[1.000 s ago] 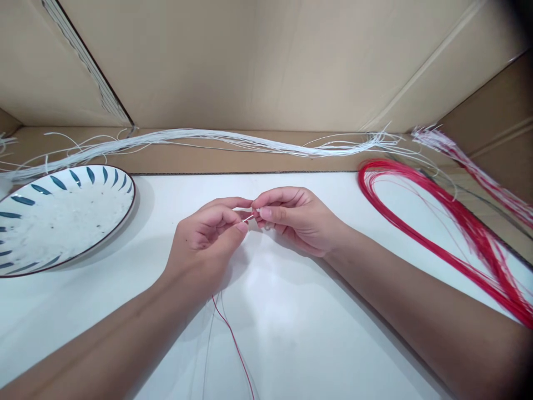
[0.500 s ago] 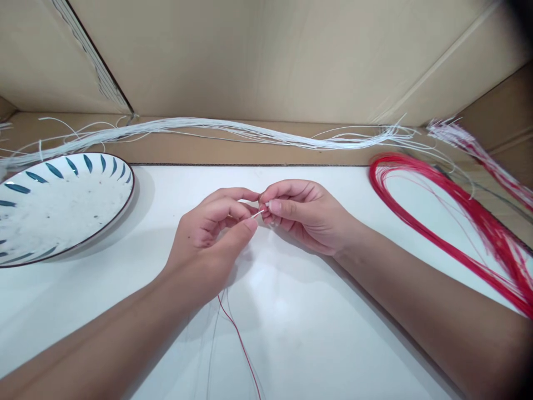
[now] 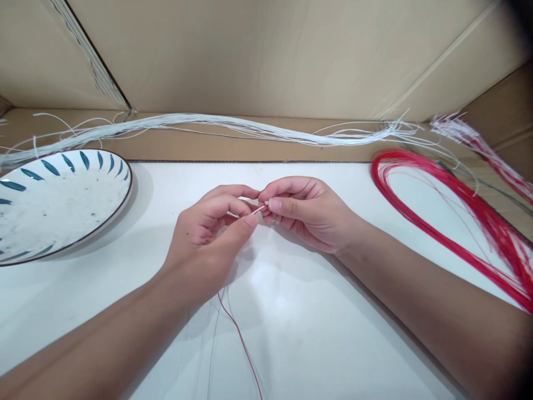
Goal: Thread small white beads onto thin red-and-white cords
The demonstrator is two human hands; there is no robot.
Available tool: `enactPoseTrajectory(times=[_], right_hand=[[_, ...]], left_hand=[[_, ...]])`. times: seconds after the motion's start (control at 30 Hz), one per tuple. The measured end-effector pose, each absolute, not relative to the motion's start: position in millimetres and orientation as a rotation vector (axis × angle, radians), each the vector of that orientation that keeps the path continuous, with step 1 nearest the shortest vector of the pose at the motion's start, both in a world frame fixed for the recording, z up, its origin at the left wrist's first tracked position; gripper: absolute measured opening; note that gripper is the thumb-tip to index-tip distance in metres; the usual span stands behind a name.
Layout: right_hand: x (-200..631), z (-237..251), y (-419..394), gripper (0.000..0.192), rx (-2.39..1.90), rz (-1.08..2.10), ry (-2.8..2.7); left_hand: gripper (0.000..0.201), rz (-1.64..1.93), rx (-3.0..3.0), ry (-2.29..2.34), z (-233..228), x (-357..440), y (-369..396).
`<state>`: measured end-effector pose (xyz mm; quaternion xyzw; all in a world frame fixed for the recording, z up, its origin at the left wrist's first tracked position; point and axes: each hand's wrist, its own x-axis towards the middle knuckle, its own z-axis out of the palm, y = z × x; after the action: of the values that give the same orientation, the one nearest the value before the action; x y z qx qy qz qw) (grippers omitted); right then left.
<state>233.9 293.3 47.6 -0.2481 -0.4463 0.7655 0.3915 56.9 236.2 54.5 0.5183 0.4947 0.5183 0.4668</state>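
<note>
My left hand [image 3: 214, 228] is closed, with thumb and index finger pinching a thin wire whose pale tip [image 3: 259, 209] points at my right hand. From beneath the left wrist a thin red wire [image 3: 239, 331] trails to the bottom edge; whether it is the same strand is hidden by the hand. My right hand [image 3: 306, 211] pinches a tiny white piece [image 3: 267, 204] between thumb and index finger, just beyond the pale tip. The fingertips of both hands meet or nearly meet, and I cannot tell whether tip and piece touch.
At left stands an oval plate [image 3: 117, 212] with a dark rim, small white bits and dark specks on it. White strands [image 3: 233, 123] lie along the cardboard [image 3: 250, 153] at the back. A loop of red wires [image 3: 416, 219] lies right, near a red-and-white bundle [image 3: 470, 141].
Both hands keep their pinch in nearly the same place. The pale tip sits slightly closer to the white piece. The whole view has shifted a little.
</note>
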Motion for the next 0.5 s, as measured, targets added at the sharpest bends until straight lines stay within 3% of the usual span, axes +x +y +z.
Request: enactPoseTrajectory(times=[0.5], right_hand=[[236.1, 41.4, 295.3, 0.007, -0.618, 1.909, -1.168]], left_hand=[[0.017, 1.28, 1.35, 1.313, 56.5, 58.0, 236.1]])
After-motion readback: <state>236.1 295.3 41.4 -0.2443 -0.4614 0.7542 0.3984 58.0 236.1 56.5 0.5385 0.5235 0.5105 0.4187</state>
